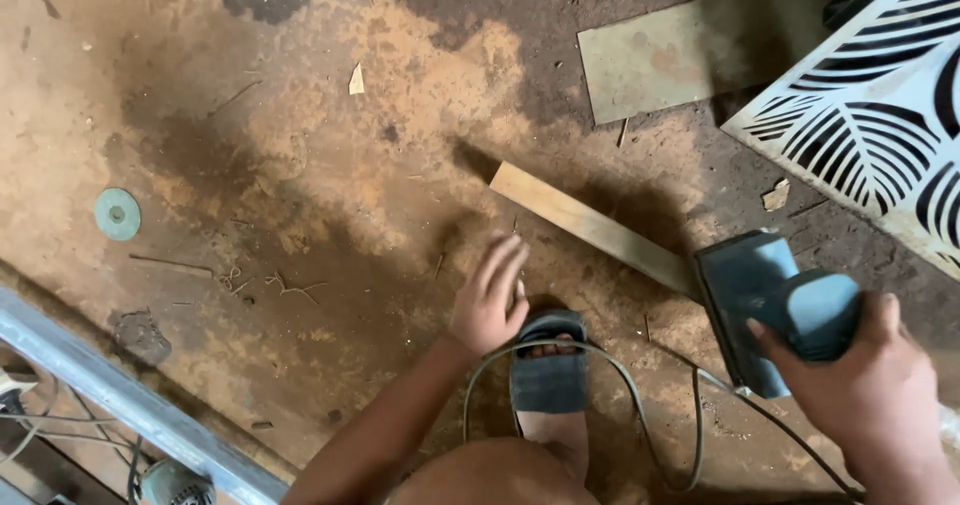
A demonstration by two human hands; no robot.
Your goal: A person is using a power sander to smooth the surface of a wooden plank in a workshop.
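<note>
Sander [770,300] gripped in right hand [875,380], over near end of wood strip [590,227] lying on dusty floor [300,165]. Left hand [490,300] open, empty, beside strip. Best pin strip first; keep cord [640,395] clear.

Count on the floor [300,165]: one wooden strip [590,227]; one blue power sander [775,305] with one cable [640,395]; one flat board [690,50] at the far edge; one white cut-out panel [880,125] at the far right corner; one green disc [117,214] near the left edge; one metal rail [120,395]; two hands, left hand [490,300] and right hand [870,385]; one sandalled foot [550,375].
</note>
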